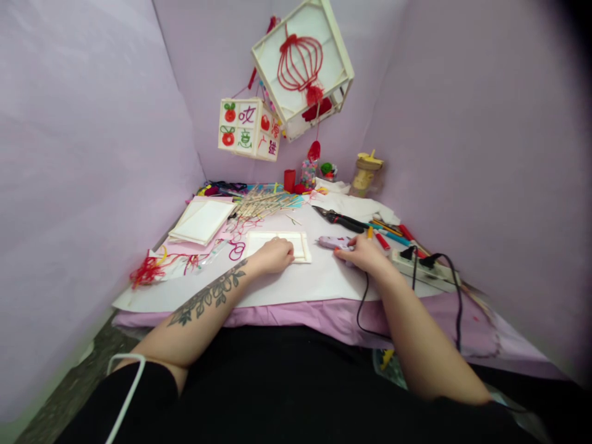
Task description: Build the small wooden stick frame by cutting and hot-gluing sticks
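Note:
A small white panel (259,237) edged with pale wooden sticks lies flat on the white sheet in front of me. My left hand (276,254) rests on its right part, fingers curled down at a stick; the fingertips are partly hidden. To the right, my right hand (363,253) is closed around a lilac glue gun (330,242), its nozzle pointing left toward the panel. A black cord hangs from the glue gun over the table's front edge. A gap separates the nozzle from the panel.
Larger stick-framed panels (203,221) are stacked at left, near red yarn (148,270). Loose sticks (266,202) lie behind. Pliers (340,218), markers (393,233) and a power strip (428,271) sit at right. Decorated box lanterns (303,68) hang above, between lilac walls.

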Motion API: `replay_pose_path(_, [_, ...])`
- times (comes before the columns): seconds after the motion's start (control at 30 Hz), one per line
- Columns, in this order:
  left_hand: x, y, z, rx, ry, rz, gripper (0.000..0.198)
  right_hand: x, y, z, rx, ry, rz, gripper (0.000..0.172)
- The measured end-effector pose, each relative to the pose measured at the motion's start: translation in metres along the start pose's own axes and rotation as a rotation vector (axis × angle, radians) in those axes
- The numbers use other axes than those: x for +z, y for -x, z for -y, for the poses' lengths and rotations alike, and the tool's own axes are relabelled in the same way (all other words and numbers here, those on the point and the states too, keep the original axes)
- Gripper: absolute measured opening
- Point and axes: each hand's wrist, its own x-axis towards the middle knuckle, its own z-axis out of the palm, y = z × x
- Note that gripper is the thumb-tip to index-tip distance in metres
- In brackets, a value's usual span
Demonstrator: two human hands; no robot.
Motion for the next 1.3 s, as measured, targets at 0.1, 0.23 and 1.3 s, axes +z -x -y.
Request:
replay_pose_path(0.1, [-0.006,-0.002,0.003,-0.008,0.176,-0.118,0.021,-0.003,0.002,0.0,0.04,-0.316,0.053,0.057])
replay_pose_path(0.23, [-0.02,0.0,0.022,-0.108,0.615,-0.418,0.022,-0.004,0.012,0.01,-0.077,-0.732,0.285,0.047])
replay_pose_path(1.3, [-0.006,0.012,0.053,-0.127,0.168,-0.11,0.019,0.03,0.046,0.088,-0.016,-0.466,0.609,0.029])
